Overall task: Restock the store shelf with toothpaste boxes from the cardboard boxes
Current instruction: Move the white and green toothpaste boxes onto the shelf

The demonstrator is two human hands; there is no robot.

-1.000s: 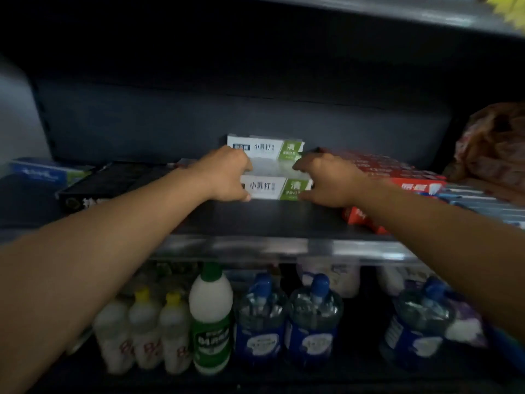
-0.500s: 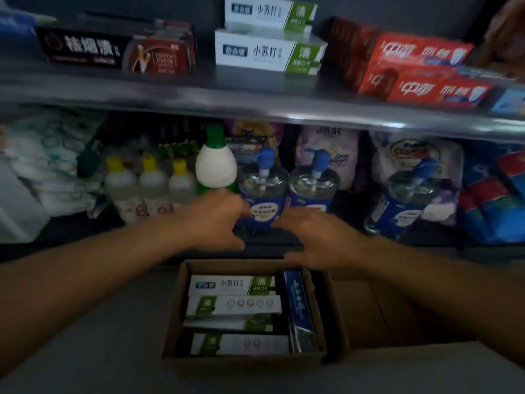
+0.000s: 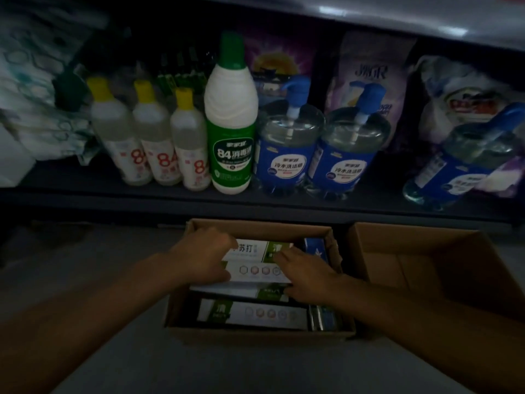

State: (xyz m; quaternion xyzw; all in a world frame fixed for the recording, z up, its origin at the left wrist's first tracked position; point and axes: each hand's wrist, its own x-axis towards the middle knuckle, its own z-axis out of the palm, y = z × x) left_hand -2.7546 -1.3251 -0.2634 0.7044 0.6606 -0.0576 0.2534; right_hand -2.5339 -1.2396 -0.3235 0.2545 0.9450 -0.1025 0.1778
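An open cardboard box (image 3: 255, 226) on the floor holds several white-and-green toothpaste boxes, with a blue box (image 3: 315, 247) standing at its right side. My left hand (image 3: 204, 258) grips the left end of the top two toothpaste boxes (image 3: 252, 260). My right hand (image 3: 305, 275) lies over their right end, fingers curled down on them. Another toothpaste box (image 3: 252, 314) lies lower at the near side. The toothpaste shelf is out of view above.
A second, seemingly empty cardboard box (image 3: 420, 251) stands to the right. Behind is a low shelf (image 3: 85, 191) with yellow-capped bottles (image 3: 159, 140), a green-labelled disinfectant bottle (image 3: 231, 137), blue pump bottles (image 3: 287, 149) and bagged goods. Grey floor lies on the left.
My hands left the toothpaste boxes on the upper shelf, came down past the bottles and now hold boxes inside the carton. My view dropped from the shelf to the floor.
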